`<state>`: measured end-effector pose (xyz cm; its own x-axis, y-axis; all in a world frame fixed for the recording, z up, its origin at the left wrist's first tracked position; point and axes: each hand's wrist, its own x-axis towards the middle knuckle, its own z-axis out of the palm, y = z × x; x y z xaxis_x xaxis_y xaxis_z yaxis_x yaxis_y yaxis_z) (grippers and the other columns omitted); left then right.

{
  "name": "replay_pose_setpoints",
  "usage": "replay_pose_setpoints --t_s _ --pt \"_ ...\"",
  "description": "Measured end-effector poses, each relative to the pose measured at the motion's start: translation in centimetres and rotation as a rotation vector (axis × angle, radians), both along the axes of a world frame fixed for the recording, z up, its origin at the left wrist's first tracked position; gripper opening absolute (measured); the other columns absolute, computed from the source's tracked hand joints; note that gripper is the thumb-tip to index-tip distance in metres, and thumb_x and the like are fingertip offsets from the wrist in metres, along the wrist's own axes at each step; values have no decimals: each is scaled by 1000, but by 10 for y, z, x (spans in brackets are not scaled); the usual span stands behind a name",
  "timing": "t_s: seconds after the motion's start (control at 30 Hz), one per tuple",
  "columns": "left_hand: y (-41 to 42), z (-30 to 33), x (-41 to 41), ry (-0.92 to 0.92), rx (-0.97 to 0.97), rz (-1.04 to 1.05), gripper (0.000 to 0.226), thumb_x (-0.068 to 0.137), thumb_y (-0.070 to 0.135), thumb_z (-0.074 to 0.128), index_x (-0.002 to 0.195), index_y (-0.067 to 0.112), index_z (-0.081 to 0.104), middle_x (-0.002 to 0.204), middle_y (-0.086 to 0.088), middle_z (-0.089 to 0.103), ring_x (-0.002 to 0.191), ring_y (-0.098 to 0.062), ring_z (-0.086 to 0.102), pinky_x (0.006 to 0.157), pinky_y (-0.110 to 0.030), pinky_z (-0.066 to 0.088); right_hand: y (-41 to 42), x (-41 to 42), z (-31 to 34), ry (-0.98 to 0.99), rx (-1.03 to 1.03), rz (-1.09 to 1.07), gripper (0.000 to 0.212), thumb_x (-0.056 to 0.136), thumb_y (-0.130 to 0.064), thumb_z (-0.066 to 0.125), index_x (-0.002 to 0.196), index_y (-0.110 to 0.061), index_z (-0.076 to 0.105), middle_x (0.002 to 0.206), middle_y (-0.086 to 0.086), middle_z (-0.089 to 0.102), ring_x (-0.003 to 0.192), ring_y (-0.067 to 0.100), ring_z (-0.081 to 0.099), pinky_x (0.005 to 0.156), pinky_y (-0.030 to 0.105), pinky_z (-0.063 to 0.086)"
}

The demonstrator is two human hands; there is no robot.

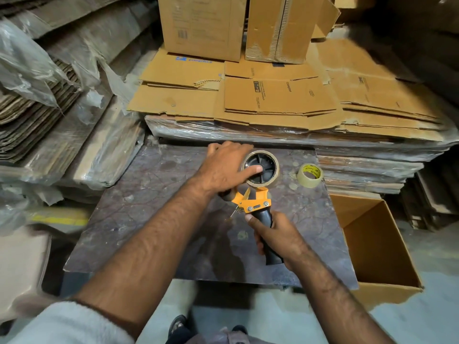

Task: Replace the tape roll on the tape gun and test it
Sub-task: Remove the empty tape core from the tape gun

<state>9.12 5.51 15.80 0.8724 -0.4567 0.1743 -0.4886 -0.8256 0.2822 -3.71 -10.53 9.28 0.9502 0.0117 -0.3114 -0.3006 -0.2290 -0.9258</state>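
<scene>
An orange tape gun with a black handle is held over a dark marbled slab. My right hand grips the handle. A thin roll sits on the gun's black hub. My left hand wraps around that roll from the left, thumb pressed on the hub's middle. A second roll of clear tape with a yellow-labelled core lies flat on the slab to the right, apart from both hands.
An open empty cardboard box stands at the slab's right edge. Flattened cartons in plastic wrap are stacked behind, with upright boxes on top. Wrapped cardboard bundles lean at the left. My shoe shows below.
</scene>
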Motion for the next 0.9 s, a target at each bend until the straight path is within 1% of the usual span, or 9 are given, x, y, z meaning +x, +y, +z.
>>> replay_pose_setpoints --t_s 0.1,0.2,0.33,0.4,0.53,0.6,0.7,0.83,0.9 --pt "-2 3 10 93 19 31 55 88 76 46 111 31 68 101 8 72 110 -18 57 95 -43 29 -4 -4 3 4 -9 16 41 91 -37 70 90 3 61 63 12 62 54 27 58 51 36 52" --pt "-6 7 9 130 4 -13 57 85 75 53 120 32 66 111 10 72 115 -16 59 97 -46 29 -7 -7 3 2 -25 29 37 91 -38 70 88 -1 62 63 10 62 54 26 59 52 36 53" --pt "-9 17 6 157 -15 -56 52 92 53 63 138 32 56 134 9 66 130 -18 53 107 -51 29 -7 -8 1 -4 -26 33 29 92 -36 69 84 -9 63 62 7 63 54 24 60 52 35 53" --pt "-6 19 10 184 -34 -75 43 95 38 65 137 33 58 133 9 66 128 -17 56 112 -52 33 -6 -7 -1 4 -23 38 30 92 -37 70 83 -9 62 62 7 63 52 24 59 52 35 53" --pt "-2 22 17 158 -60 -156 44 91 8 62 126 33 67 127 8 70 121 -17 60 107 -43 47 5 -4 -6 34 -39 58 36 88 -40 73 90 -6 61 65 10 63 50 23 59 50 34 51" --pt "-2 23 15 142 -55 -201 45 87 4 57 119 31 72 123 8 71 119 -16 62 105 -40 49 15 -2 -7 41 -28 80 36 88 -39 73 92 -5 61 65 10 62 50 22 58 49 33 51" --pt "4 19 11 135 -124 -241 38 87 21 57 122 22 71 123 4 70 118 -17 61 104 -39 48 28 2 -6 41 5 82 39 87 -42 73 91 -5 61 65 9 62 51 21 59 51 34 52" --pt "23 1 8 94 -35 -198 81 83 73 50 152 32 40 156 -3 41 139 -22 42 111 -44 40 38 10 0 52 92 41 34 92 -33 71 91 -2 59 65 12 57 47 20 54 48 32 48" --pt "30 -6 7 29 26 -148 93 80 79 53 157 38 23 163 -5 27 142 -28 37 112 -46 36 43 14 3 70 146 -3 36 93 -30 70 95 5 58 65 13 55 45 18 51 45 29 45"
